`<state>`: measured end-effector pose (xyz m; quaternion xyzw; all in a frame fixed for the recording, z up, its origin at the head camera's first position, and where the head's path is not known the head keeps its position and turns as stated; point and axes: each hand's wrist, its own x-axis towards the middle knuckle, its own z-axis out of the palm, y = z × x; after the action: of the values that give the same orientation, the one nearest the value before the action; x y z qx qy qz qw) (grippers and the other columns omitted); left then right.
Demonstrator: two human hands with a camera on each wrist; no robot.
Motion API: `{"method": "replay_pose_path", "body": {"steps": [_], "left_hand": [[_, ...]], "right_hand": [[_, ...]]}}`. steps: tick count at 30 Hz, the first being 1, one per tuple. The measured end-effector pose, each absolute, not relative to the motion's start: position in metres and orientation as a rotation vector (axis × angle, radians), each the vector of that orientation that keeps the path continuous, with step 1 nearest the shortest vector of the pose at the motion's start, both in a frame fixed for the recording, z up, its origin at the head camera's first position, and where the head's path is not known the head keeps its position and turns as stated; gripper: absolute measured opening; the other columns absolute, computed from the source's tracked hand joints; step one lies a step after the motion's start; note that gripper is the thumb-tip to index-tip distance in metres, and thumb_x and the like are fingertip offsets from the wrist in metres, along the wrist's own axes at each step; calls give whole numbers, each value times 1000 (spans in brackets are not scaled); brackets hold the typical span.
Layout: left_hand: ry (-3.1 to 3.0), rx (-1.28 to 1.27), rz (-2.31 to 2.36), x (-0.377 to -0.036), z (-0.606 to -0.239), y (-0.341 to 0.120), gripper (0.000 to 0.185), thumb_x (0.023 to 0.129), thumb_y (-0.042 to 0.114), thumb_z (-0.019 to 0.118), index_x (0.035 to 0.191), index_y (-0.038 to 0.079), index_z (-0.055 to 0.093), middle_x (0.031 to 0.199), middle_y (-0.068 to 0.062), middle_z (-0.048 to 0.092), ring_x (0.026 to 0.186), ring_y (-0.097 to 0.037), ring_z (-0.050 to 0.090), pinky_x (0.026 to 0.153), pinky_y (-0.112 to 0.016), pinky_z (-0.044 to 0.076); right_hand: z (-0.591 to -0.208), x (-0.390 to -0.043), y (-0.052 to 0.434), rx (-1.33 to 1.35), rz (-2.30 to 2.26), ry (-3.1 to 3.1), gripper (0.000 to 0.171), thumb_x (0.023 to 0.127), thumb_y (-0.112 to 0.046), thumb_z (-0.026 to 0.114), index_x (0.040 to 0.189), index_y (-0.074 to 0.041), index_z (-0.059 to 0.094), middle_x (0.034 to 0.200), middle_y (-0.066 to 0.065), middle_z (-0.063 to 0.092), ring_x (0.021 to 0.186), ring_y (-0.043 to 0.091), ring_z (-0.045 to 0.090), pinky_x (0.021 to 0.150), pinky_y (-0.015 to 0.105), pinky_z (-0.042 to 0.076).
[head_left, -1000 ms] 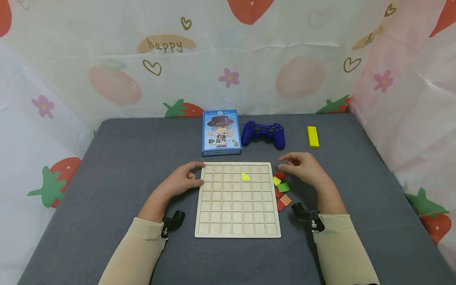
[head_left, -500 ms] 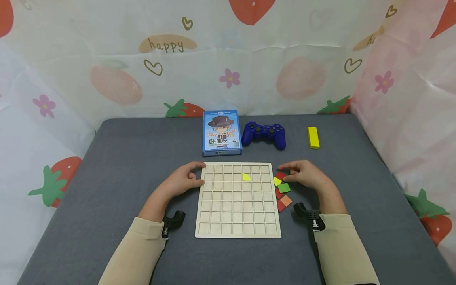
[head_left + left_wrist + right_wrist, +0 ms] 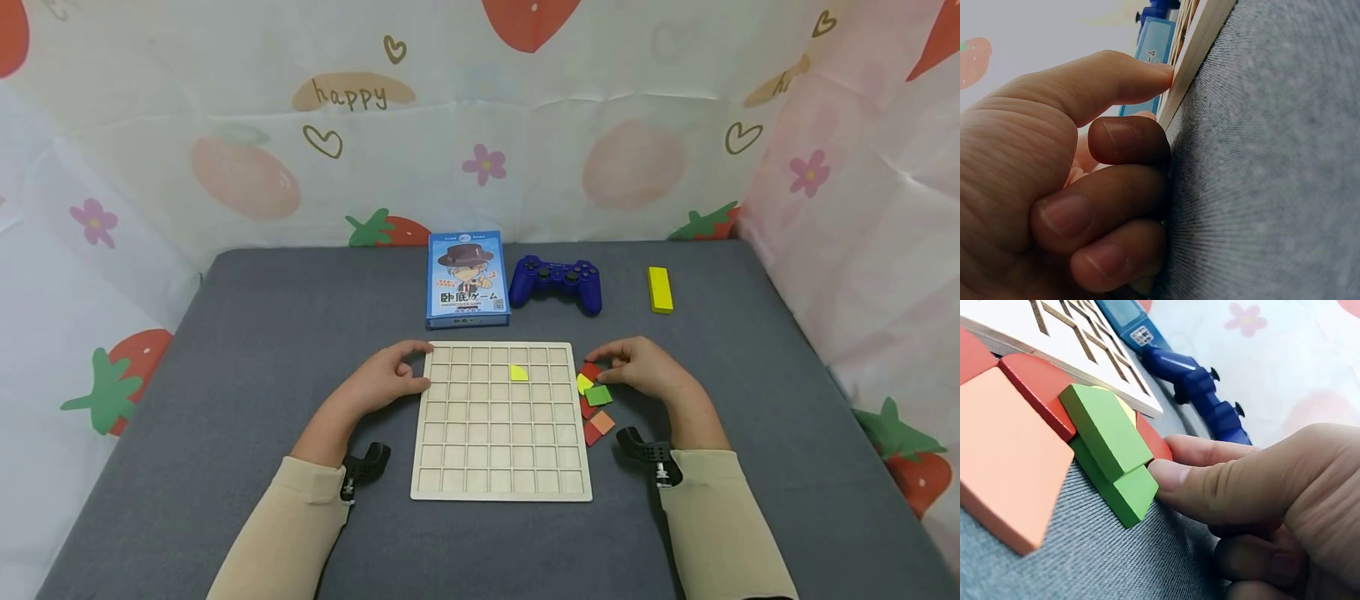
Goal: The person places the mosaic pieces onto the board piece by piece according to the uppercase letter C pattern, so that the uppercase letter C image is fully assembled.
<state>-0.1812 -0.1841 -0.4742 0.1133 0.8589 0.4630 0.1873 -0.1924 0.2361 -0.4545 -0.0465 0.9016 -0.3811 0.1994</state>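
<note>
A pale wooden grid board lies on grey cloth, with one yellow quarter-round piece in an upper cell. My left hand holds the board's top-left corner, thumb pressed on the board's edge, other fingers curled on the cloth. Loose pieces lie right of the board: red, yellow, green, orange. My right hand pinches the upper red piece. Its thumb also touches the green piece.
Behind the board lie a blue card box, a blue game controller and, further right, a yellow block. Printed strawberry curtains wall in the grey table on three sides. Bare cloth stretches left and right.
My right hand has come down from above the cloth onto the loose pieces, fingertips closing at the red one. The left hand and board have not moved.
</note>
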Motion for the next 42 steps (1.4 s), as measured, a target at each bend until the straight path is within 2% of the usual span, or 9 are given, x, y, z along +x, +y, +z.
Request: {"method": "replay_pose_path", "body": {"steps": [13, 29, 42], "left_hand": [[2414, 327, 1319, -181, -475, -185, 57, 95, 18, 73, 147, 8, 51, 56, 2, 41, 45, -13, 35, 53, -31, 33], [2412, 330, 1317, -182, -475, -185, 57, 95, 17, 73, 147, 8, 51, 55, 2, 41, 45, -13, 35, 52, -30, 32], [2405, 306, 1326, -181, -475, -184, 58, 95, 17, 74, 147, 8, 51, 56, 2, 42, 45, -13, 36, 52, -30, 32]], "right_hand": [[-454, -193, 239, -138, -1149, 2607, 33, 95, -13, 74, 126, -2, 70, 66, 1, 39, 59, 19, 37, 58, 33, 32], [-420, -182, 228, -189, -1330, 2687, 29, 97, -18, 74, 124, -9, 71, 67, 1, 34, 56, 18, 32, 55, 33, 30], [-401, -169, 192, -326, -1409, 2740, 26, 95, -14, 75, 120, -7, 72, 67, 1, 31, 59, 20, 31, 63, 35, 35]]}}
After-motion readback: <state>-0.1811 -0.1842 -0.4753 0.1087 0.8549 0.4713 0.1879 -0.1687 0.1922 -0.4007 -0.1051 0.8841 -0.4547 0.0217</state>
